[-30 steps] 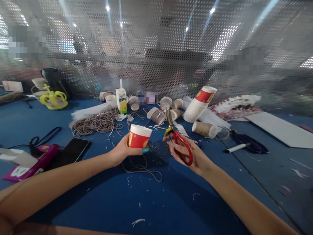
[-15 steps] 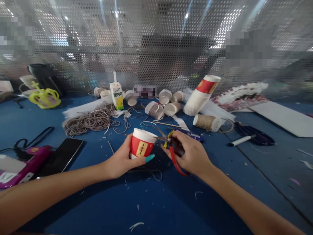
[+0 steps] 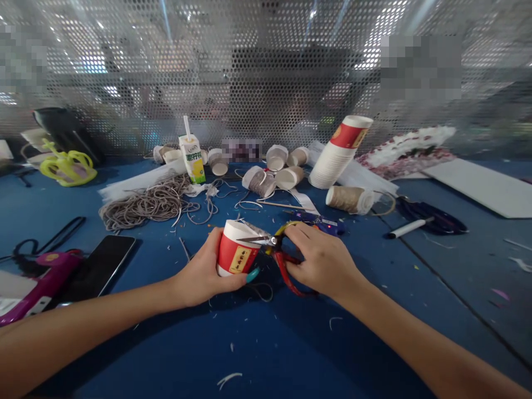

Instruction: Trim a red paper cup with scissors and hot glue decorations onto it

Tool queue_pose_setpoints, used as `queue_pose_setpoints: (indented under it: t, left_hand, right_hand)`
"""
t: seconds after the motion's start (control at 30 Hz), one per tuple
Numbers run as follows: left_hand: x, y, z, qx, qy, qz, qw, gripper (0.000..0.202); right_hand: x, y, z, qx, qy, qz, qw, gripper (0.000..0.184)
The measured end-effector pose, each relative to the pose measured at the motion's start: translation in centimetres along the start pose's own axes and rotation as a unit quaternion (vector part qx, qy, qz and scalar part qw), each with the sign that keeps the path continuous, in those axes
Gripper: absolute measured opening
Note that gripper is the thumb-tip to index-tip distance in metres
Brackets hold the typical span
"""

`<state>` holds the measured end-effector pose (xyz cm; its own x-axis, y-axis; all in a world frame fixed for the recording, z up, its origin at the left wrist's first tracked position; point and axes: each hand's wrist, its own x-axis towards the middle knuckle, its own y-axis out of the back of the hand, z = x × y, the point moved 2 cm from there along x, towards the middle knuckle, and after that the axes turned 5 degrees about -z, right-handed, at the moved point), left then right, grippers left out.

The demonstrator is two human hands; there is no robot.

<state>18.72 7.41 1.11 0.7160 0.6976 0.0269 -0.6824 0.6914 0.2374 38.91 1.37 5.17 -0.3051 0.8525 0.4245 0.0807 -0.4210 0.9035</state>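
Note:
My left hand point(image 3: 202, 272) is wrapped round a red and white paper cup point(image 3: 238, 252), held tilted a little above the blue table point(image 3: 266, 354). The thumb, with a long turquoise nail, presses the cup's near side. My right hand point(image 3: 322, 257) grips a pair of scissors point(image 3: 272, 241) with red and yellow handles, fingers through the loops. Its blades are spread, one in front of the cup's white upper wall and the other over its rim. Part of the cup is hidden by my left fingers and the near blade.
A bundle of grey cord point(image 3: 143, 205), a juice carton point(image 3: 193, 160) and several cord-wrapped cups stand behind. Farther right are a stack of paper cups point(image 3: 332, 158), a twine-wrapped cup point(image 3: 348, 199) and a marker point(image 3: 409, 228). At left lie a phone point(image 3: 103, 266) and a magenta glue gun point(image 3: 50, 277).
The scissors have moved left from beside the rim to across the cup's upper part, their blades now over it. The cup is tilted slightly more; the view has shifted a little.

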Motion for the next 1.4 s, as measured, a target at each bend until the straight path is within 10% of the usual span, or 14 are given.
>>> queue_pose_setpoints:
  t: [1.4]
  left_hand:
    - [-0.13, 0.05, 0.04, 0.027, -0.016, -0.051, 0.998, 0.069]
  right_hand:
    - [-0.05, 0.71, -0.29, -0.022, 0.03, -0.024, 0.999, 0.021]
